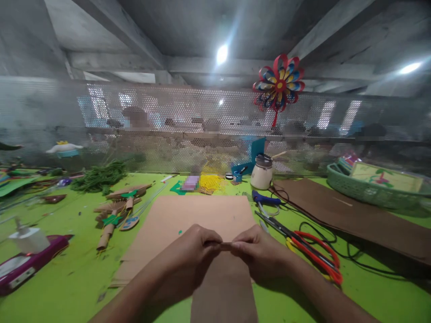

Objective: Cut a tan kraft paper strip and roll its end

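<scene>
My left hand (202, 244) and my right hand (254, 249) meet in the middle, each pinching the far end of a long brown paper strip (224, 287). A narrow folded edge shows between the two thumbs. The strip runs down toward me and leaves the bottom of the view. Beneath my hands lies a stack of light brown paper sheets (202, 211). Right of my right hand are large scissors with red handles (318, 253), and a blue glue gun (266, 198) sits beyond them.
On the left are a purple power strip (37, 258), brown paper craft pieces (114, 217) and green strands (99, 177). A cream pot (261, 175) stands behind. Dark brown sheets (336, 206) and a green basket (373, 188) lie right. Black cords (363, 264) cross the green table (63, 296).
</scene>
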Action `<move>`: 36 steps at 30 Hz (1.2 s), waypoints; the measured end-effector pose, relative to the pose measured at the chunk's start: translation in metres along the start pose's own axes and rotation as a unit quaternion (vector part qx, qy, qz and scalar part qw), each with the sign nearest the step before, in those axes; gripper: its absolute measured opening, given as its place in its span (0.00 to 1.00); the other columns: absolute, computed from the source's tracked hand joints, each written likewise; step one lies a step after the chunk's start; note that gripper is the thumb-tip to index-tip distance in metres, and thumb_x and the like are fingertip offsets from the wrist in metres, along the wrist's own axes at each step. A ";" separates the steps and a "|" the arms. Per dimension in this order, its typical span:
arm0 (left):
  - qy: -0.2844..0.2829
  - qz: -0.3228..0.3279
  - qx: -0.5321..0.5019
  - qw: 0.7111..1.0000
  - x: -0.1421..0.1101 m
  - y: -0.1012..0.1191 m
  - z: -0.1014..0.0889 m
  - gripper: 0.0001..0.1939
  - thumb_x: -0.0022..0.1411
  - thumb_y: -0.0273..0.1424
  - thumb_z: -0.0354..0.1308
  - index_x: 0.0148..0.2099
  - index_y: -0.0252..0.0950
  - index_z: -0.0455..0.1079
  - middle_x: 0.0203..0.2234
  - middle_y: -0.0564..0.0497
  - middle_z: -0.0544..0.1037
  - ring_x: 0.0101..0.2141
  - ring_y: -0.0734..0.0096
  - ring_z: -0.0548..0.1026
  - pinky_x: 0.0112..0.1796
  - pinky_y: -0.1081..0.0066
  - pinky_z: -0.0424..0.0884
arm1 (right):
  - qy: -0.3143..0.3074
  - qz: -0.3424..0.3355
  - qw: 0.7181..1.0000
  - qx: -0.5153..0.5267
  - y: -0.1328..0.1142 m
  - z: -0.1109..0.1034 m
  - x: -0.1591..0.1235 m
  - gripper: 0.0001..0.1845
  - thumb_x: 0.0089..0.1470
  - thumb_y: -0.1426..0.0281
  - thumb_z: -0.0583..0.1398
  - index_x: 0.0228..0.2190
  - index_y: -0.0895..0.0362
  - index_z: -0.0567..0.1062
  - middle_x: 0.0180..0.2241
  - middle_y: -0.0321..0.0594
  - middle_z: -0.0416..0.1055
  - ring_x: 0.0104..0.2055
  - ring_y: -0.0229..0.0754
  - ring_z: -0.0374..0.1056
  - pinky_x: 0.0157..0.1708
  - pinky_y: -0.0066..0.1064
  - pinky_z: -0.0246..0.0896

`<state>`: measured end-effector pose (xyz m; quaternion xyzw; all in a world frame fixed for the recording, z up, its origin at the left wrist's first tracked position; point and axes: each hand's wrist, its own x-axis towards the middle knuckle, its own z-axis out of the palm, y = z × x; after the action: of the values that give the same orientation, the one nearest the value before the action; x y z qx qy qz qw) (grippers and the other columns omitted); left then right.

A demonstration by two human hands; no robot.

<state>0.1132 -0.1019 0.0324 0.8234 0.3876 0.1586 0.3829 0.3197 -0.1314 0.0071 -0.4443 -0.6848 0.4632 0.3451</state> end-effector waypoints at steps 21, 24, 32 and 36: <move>-0.005 0.142 0.158 0.977 0.018 -0.009 -0.013 0.12 0.59 0.30 0.50 0.41 0.37 0.73 0.30 0.52 0.78 0.29 0.74 0.71 0.31 0.77 0.61 | 0.015 -0.062 0.991 -0.115 -0.007 -0.003 -0.003 0.16 0.54 0.64 0.54 0.23 0.62 0.73 0.19 0.32 0.57 0.23 0.32 0.49 0.21 0.24 0.45; -0.007 0.134 0.170 0.976 0.018 -0.009 -0.014 0.12 0.59 0.30 0.50 0.40 0.37 0.73 0.30 0.52 0.78 0.29 0.74 0.71 0.30 0.77 0.61 | 0.010 -0.053 0.994 -0.099 -0.003 -0.003 -0.003 0.17 0.55 0.64 0.53 0.22 0.62 0.71 0.18 0.31 0.52 0.21 0.31 0.46 0.20 0.24 0.42; -0.031 0.097 0.168 0.980 0.015 -0.007 -0.026 0.11 0.57 0.31 0.50 0.37 0.35 0.73 0.26 0.53 0.76 0.27 0.74 0.70 0.28 0.78 0.59 | 0.010 -0.025 0.999 -0.039 0.003 -0.001 0.000 0.18 0.54 0.65 0.54 0.17 0.59 0.61 0.16 0.30 0.49 0.19 0.30 0.44 0.17 0.24 0.37; -0.019 0.093 0.166 0.982 0.012 -0.006 -0.025 0.11 0.56 0.30 0.50 0.35 0.35 0.73 0.25 0.53 0.76 0.26 0.75 0.68 0.28 0.78 0.58 | 0.009 0.000 1.000 -0.014 0.001 0.003 0.001 0.15 0.53 0.65 0.54 0.19 0.59 0.64 0.16 0.29 0.50 0.19 0.30 0.45 0.16 0.23 0.39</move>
<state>0.1036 -0.0773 0.0436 0.9108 0.3231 0.1109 0.2317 0.3173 -0.1310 0.0051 -0.4528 -0.6884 0.4496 0.3448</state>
